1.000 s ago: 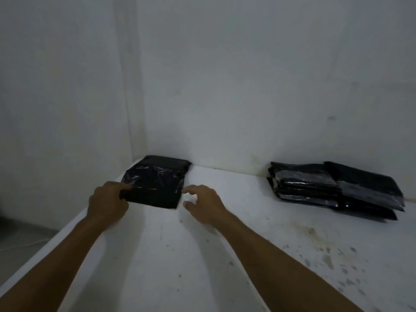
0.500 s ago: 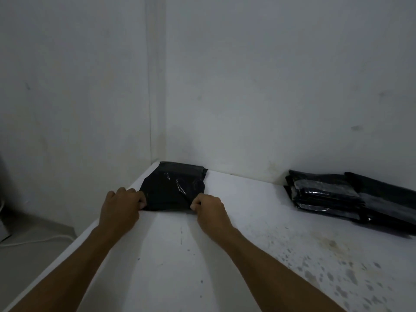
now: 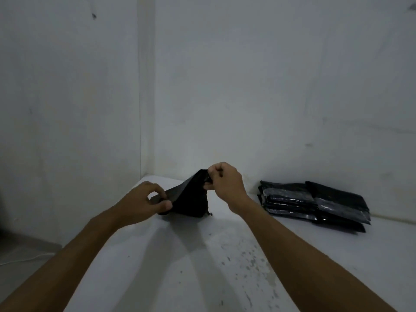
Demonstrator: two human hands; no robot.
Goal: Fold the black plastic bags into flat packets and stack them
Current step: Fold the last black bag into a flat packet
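Pinching opposite corners of 1 black plastic bag (image 3: pixel 191 199), the left hand (image 3: pixel 144 202) and raised right hand (image 3: pixel 225 182) are lifting it off the white table (image 3: pixel 202 266); folded packets (image 3: pixel 313 204) are lying stacked well apart by the wall (image 3: pixel 270 86).

Stained white table (image 3: pixel 236 262), bare walls (image 3: pixel 270 86)

White table (image 3: pixel 157 278), grey-speckled toward 4 o'clock. At 2 o'clock, lying on it against the wall, stack of folded black packets (image 3: pixel 313 204); at 12 o'clock, black bag (image 3: pixel 191 203).
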